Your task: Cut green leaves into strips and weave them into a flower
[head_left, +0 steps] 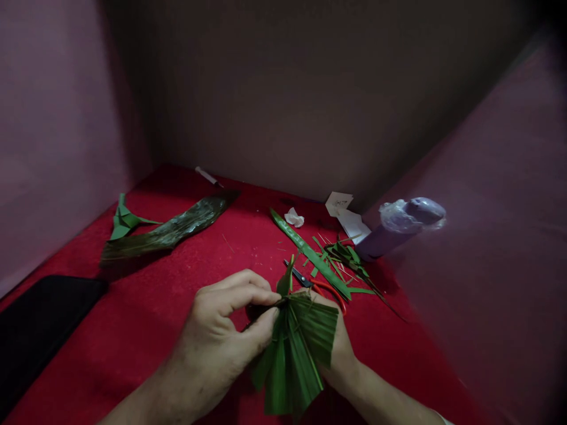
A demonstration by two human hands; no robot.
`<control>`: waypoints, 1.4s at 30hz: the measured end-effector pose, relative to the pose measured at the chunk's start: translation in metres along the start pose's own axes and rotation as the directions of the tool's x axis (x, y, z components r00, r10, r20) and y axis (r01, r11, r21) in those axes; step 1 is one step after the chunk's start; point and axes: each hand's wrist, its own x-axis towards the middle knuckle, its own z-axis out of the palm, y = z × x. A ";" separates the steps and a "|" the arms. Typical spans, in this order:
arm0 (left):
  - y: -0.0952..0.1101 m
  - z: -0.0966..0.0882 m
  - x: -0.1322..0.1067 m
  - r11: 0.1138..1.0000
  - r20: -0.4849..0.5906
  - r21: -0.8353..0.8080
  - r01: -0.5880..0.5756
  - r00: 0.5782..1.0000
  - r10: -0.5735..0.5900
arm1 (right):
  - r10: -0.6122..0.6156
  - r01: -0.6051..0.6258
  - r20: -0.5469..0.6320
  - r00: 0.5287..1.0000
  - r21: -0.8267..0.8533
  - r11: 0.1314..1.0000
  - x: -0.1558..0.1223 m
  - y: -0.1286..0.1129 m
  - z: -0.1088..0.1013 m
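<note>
You hold the fan of pleated green leaf strips (pixel 295 348) low in the middle of the view, just above the red surface (pixel 146 307), its pleats gathered to a knot at the top. Your left hand (pixel 221 330) pinches that knot between thumb and forefinger; your right hand (pixel 339 348) cups the fan from behind, mostly hidden. Keep the pinch tight at the gather so the folds do not spring apart. The scissors (pixel 316 286) lie just beyond at 1 o'clock, loose leaf trimmings (pixel 341 257) past them, a long dark leaf (pixel 170 230) at 10 o'clock.
</note>
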 end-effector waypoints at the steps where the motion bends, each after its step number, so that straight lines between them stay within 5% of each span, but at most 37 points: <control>1: 0.000 0.000 0.000 1.000 0.004 -0.006 0.007 1.000 -0.007 | -0.063 0.063 -0.020 0.998 -0.029 0.998 -0.001 -0.001 0.001; 3: 0.000 0.000 0.000 1.000 0.010 -0.012 0.019 1.000 -0.019 | -0.064 0.064 -0.010 0.998 0.006 0.998 -0.003 0.000 0.000; 8: 0.000 0.001 0.001 0.999 0.021 -0.017 0.046 0.999 -0.045 | 0.248 -0.262 0.114 0.962 0.135 0.956 0.001 0.009 -0.008; 13: 0.001 0.003 0.002 0.998 0.026 -0.025 0.049 0.999 -0.048 | 0.129 -0.130 0.017 0.992 0.121 0.984 0.002 0.011 -0.003; 32: -0.001 0.004 0.000 0.984 0.061 -0.080 0.160 0.986 -0.155 | 0.159 -0.153 -0.080 0.984 0.076 0.985 -0.001 -0.004 0.008; 38: 0.000 0.005 0.000 0.985 0.050 -0.078 0.155 0.987 -0.151 | 0.230 -0.234 0.058 0.971 0.088 0.968 0.000 -0.001 0.002; 42: 0.000 0.006 -0.001 0.986 0.038 -0.083 0.142 0.990 -0.139 | 0.133 -0.131 -0.035 0.991 0.054 0.990 -0.001 -0.003 0.004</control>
